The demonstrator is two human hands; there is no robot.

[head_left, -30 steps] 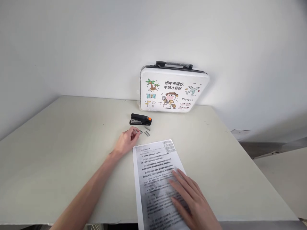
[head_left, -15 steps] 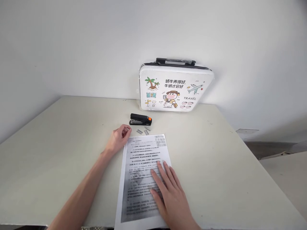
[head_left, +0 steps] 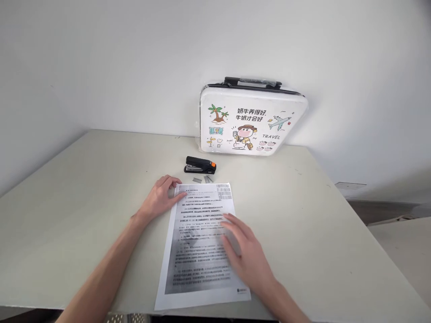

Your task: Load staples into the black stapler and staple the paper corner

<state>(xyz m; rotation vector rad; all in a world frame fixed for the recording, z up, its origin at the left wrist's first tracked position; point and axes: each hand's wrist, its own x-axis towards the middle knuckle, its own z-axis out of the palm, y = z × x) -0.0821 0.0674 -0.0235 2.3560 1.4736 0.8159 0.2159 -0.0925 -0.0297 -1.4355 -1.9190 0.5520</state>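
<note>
A printed sheet of paper (head_left: 197, 251) lies on the table in front of me, its top edge close to several small strips of staples (head_left: 208, 179). At its top left corner is my left hand (head_left: 161, 193), the thumb stretched over the page and the fingers apart from it at the corner. My right hand (head_left: 244, 251) is over the sheet's right side with its fingers slightly bent and spread; whether the fingertips touch the paper I cannot tell. Just beyond the staples sits a black stapler (head_left: 200, 165) with an orange end.
A white case (head_left: 252, 119) with cartoon prints and a black handle leans against the wall (head_left: 134, 58) at the back. The table (head_left: 84, 215) has its right edge beside a lower pale surface (head_left: 400, 242).
The paper has slid away from me, and its bottom edge now shows. My right hand has gone from flat to bent fingers. My left hand's thumb has moved apart from its fingers, onto the page.
</note>
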